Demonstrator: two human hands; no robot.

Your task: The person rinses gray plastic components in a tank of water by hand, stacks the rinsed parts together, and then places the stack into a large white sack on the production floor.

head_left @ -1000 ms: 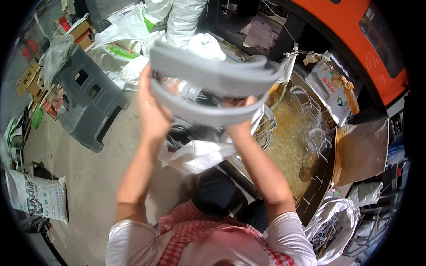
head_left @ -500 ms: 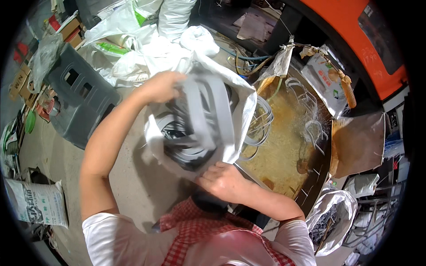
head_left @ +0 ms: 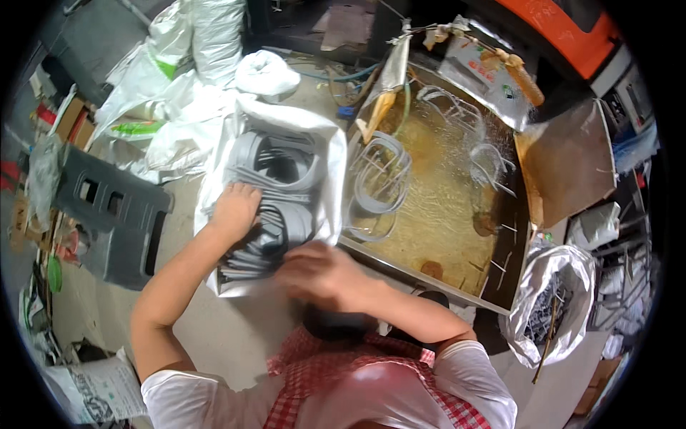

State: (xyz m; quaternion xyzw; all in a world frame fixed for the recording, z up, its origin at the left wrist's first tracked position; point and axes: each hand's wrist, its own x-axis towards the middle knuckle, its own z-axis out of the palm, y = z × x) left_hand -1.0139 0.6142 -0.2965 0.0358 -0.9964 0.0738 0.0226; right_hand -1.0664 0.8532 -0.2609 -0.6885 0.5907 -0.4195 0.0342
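Note:
An open white woven sack point(head_left: 333, 154) stands before me, holding several grey plastic loops point(head_left: 286, 188) stacked in two groups, one behind the other. My left hand point(head_left: 236, 212) lies on the loops at the sack's left side, palm down with its fingers stretched out. By the sack's near right corner is my right hand point(head_left: 325, 275), smeared by motion. Its fingers do not show clearly, nor whether it touches the sack.
To the right, a metal tank point(head_left: 400, 275) holds yellowish water with more grey loops point(head_left: 384, 171) at its left side. A dark grey plastic stool point(head_left: 114, 222) is at left. White sacks point(head_left: 218, 43) pile up behind. Another white sack point(head_left: 582, 286) with scraps stands at right.
My left hand has come down onto the loops, which were blurred and now lie stacked. My right hand has left the sack's near rim. The view has shifted to the right.

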